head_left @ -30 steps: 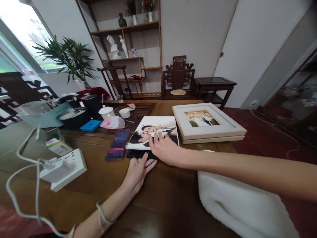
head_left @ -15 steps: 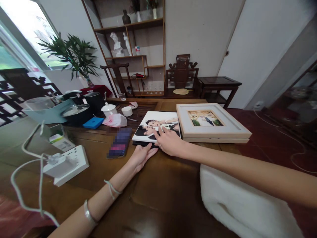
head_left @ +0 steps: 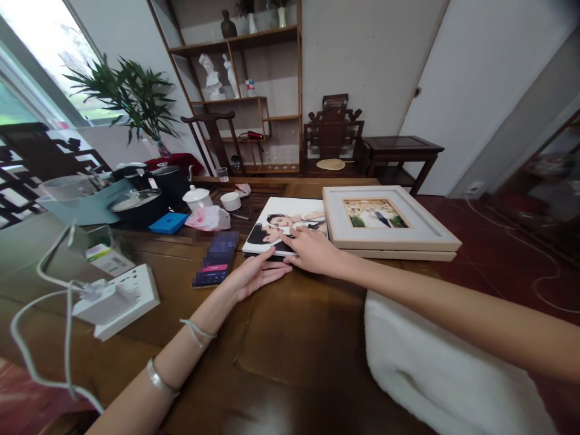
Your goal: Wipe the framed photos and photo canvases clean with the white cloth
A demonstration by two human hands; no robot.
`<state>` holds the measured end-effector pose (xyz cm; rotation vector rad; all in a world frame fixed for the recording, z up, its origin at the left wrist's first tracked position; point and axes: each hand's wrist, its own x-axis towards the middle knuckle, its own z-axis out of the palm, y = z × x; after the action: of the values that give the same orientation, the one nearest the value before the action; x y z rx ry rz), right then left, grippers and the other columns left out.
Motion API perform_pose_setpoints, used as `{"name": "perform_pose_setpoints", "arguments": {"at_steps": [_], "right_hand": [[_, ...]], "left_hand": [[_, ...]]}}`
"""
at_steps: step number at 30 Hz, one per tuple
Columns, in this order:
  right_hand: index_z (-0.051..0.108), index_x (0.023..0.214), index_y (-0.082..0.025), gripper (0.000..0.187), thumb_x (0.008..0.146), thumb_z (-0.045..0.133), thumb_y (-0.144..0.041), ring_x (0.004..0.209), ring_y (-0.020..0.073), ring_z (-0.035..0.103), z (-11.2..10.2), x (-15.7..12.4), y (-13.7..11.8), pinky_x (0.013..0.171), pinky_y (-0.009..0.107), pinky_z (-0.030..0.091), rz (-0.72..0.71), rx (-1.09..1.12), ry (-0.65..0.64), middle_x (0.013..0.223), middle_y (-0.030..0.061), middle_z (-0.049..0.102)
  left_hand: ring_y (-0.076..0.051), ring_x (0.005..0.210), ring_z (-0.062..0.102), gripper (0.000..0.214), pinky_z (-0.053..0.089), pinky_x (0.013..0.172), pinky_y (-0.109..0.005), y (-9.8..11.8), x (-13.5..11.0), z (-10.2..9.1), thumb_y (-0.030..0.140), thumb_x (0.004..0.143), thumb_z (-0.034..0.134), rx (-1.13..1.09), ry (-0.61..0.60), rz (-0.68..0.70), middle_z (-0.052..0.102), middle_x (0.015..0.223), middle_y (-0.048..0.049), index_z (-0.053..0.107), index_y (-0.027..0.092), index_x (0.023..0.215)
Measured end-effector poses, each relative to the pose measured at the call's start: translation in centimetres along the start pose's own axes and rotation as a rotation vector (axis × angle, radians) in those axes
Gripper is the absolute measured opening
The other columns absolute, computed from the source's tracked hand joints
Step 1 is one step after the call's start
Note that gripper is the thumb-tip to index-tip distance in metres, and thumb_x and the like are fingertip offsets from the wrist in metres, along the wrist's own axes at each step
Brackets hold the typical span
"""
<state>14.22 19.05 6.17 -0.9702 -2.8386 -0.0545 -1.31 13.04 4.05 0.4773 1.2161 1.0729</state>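
Observation:
A photo print on a thick white board [head_left: 286, 218] lies flat on the brown wooden table [head_left: 290, 338], over a dark edge beneath it. My right hand [head_left: 310, 249] rests on its near right corner with fingers stretched flat. My left hand [head_left: 255, 274] lies open on the table, fingertips against the print's near edge. Right of the print is a stack of two light wooden picture frames [head_left: 386, 221].
A phone [head_left: 216, 258] lies left of the print. A white power strip with charger and cable [head_left: 118, 298] is at the left. Pots, a teapot, a cup and a blue box crowd the far left. A white fluffy cloth [head_left: 435, 362] covers the near right.
The print has slid away from me toward the frames, both hands moving forward with it. The dark piece under it shows less now.

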Motion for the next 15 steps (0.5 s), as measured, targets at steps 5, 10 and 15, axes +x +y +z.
{"name": "perform_pose_setpoints", "arguments": {"at_steps": [5, 10, 15], "right_hand": [[0.056, 0.125, -0.020, 0.038, 0.090, 0.050, -0.032, 0.111, 0.0206, 0.057, -1.5, -0.5, 3.9, 0.091, 0.033, 0.044, -0.037, 0.275, 0.116, 0.123, 0.0073, 0.062], [0.060, 0.120, -0.015, 0.040, 0.088, 0.048, -0.035, 0.114, 0.0264, 0.055, -3.4, -6.0, 11.4, 0.098, 0.039, 0.039, 0.343, 0.224, 0.324, 0.122, 0.0111, 0.062], [0.045, 0.134, -0.009, 0.070, 0.078, 0.055, -0.049, 0.113, 0.0372, 0.053, -1.2, -13.5, 18.6, 0.091, 0.047, 0.043, 0.745, 0.067, 0.271, 0.129, 0.0206, 0.054]], "left_hand": [[-0.030, 0.096, 0.068, 0.038, 0.054, 0.085, -0.030, -0.2, 0.8, -0.1, 0.026, 0.086, 0.058, -0.039, 0.023, 0.005, 0.066, 0.101, -0.0324, 0.057, -0.003, 0.111], [-0.030, 0.093, 0.069, 0.041, 0.055, 0.084, -0.030, 0.1, 0.8, 0.3, 0.025, 0.086, 0.058, -0.014, 0.038, 0.004, 0.066, 0.102, -0.0331, 0.054, -0.003, 0.115], [-0.028, 0.086, 0.071, 0.041, 0.057, 0.079, -0.026, 0.4, 1.1, 0.7, 0.024, 0.088, 0.056, 0.014, 0.042, 0.047, 0.067, 0.097, -0.0335, 0.053, -0.007, 0.114]]}}
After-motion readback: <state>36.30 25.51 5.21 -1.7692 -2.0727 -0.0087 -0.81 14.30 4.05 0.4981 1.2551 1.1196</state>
